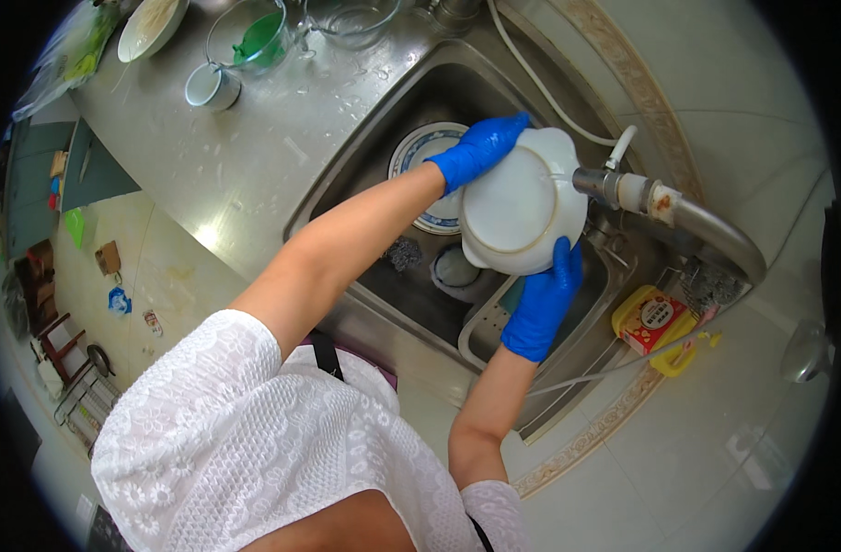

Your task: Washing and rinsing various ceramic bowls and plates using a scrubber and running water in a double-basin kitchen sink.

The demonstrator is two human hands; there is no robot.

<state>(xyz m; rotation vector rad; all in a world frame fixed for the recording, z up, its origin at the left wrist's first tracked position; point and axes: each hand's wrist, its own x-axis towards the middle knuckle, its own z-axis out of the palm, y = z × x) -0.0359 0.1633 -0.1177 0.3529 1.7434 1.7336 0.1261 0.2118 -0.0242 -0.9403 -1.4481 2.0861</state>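
A white bowl with a wavy rim (511, 200) is held over the steel sink (365, 131), its underside facing up. My left hand (481, 150), in a blue glove, grips its upper left edge. On its lower edge is my right hand (546, 297), also gloved in blue. The metal faucet spout (595, 186) points at the bowl, and a thin stream of water seems to reach it. Blue-patterned plates (427, 146) lie in the sink beneath the bowl, partly hidden. Near them are a metal scourer (403, 254) and a small round vessel (456, 268).
A perforated tray (486, 331) sits at the sink's lower side. Glass bowls (244, 31), a white cup (212, 87) and a white bowl (151, 27) stand on the steel counter (255, 159). A yellow bottle (652, 328) and a hose (545, 90) flank the faucet.
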